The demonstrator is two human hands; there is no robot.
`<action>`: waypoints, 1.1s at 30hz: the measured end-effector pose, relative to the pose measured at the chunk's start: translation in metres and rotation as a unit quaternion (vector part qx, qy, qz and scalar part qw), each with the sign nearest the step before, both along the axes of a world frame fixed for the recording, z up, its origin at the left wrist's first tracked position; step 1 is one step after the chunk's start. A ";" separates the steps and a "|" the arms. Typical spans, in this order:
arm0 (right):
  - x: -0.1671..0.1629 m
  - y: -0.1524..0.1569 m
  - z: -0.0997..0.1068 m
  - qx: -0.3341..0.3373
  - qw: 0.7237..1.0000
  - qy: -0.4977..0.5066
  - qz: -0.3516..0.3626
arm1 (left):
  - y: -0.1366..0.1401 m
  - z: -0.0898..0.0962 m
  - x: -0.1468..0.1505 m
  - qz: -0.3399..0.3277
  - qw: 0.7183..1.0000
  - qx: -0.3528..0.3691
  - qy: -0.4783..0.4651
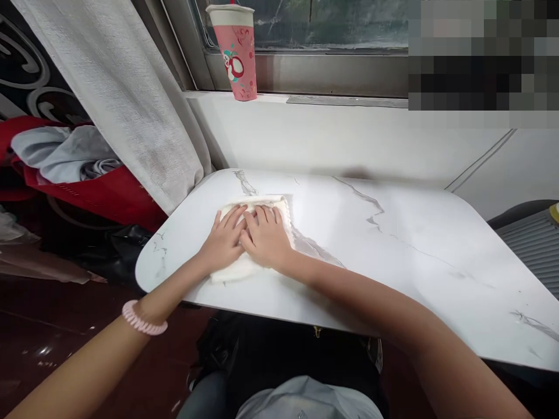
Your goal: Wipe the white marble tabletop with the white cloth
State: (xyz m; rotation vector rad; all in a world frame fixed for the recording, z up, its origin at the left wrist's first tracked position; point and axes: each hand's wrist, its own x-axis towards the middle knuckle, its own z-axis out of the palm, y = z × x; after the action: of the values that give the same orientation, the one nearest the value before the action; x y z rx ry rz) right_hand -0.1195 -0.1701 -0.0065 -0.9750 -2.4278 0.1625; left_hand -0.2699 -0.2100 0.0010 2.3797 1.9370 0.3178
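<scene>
A cream-white cloth (pixel 238 270) lies spread on a white marble-patterned table (pixel 393 250), left of its middle. My left hand (pixel 225 241) rests flat on the cloth with its fingers spread. Beside it, and slightly overlapping its fingertips, my right hand (pixel 267 235) presses down on the cloth with fingers stretched out. Both hands are open, and neither grips the cloth. Part of the cloth is hidden beneath them. A pink coil band (pixel 144 319) circles my left forearm near the wrist.
On the window ledge stands a pink paper cup (pixel 238 61). A pale curtain (pixel 126 87) hangs at the left, reaching the table's edge. Further left is a red bag (pixel 109 195) with folded clothes in it. A grey ribbed object (pixel 530 238) is beyond the right edge.
</scene>
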 end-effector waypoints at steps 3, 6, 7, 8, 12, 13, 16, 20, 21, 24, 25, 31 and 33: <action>0.018 -0.022 0.001 -0.005 1.000 -0.003 0.022 | -0.028 -0.001 0.019 0.010 1.000 0.007 0.022; 0.036 -0.032 0.003 -0.011 0.999 -0.005 0.045 | -0.042 -0.001 0.037 0.021 0.999 0.009 0.041; 0.041 -0.033 0.003 -0.014 0.999 -0.005 0.050 | -0.044 -0.001 0.041 0.026 0.999 0.008 0.047; 0.045 -0.033 0.004 -0.017 0.998 -0.004 0.053 | -0.045 0.000 0.046 0.029 0.998 0.008 0.051; 0.058 -0.026 0.004 -0.027 0.998 0.004 0.052 | -0.037 0.002 0.059 0.031 0.997 -0.001 0.064; 0.060 -0.023 0.003 -0.029 0.998 0.005 0.051 | -0.033 0.002 0.062 0.029 0.997 -0.003 0.065; 0.067 -0.009 0.002 -0.031 0.999 0.011 0.037 | -0.015 0.003 0.069 0.020 0.998 -0.008 0.064; 0.076 0.022 0.000 -0.027 0.999 0.018 0.001 | 0.024 0.006 0.082 0.010 0.998 -0.026 0.057; 0.078 0.032 -0.001 -0.027 0.999 0.019 -0.010 | 0.036 0.006 0.085 0.006 0.998 -0.028 0.053; 0.084 0.065 -0.002 -0.030 0.998 0.027 -0.048 | 0.076 0.007 0.094 -0.011 0.999 -0.023 0.043; 0.086 0.076 -0.002 -0.032 0.997 0.032 -0.063 | 0.090 0.007 0.096 -0.018 0.999 -0.021 0.040; 0.095 0.139 -0.001 -0.038 0.987 0.056 -0.143 | 0.167 0.004 0.112 -0.043 0.999 -0.004 0.031; 0.098 0.156 -0.001 -0.039 0.985 0.054 -0.159 | 0.183 0.004 0.118 -0.037 0.999 -0.001 0.024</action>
State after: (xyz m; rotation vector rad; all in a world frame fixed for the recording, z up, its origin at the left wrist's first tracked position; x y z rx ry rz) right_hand -0.0219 -0.0139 -0.0078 -1.3361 -2.1492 0.1917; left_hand -0.1517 -0.0266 0.0052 2.4724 1.8619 0.2559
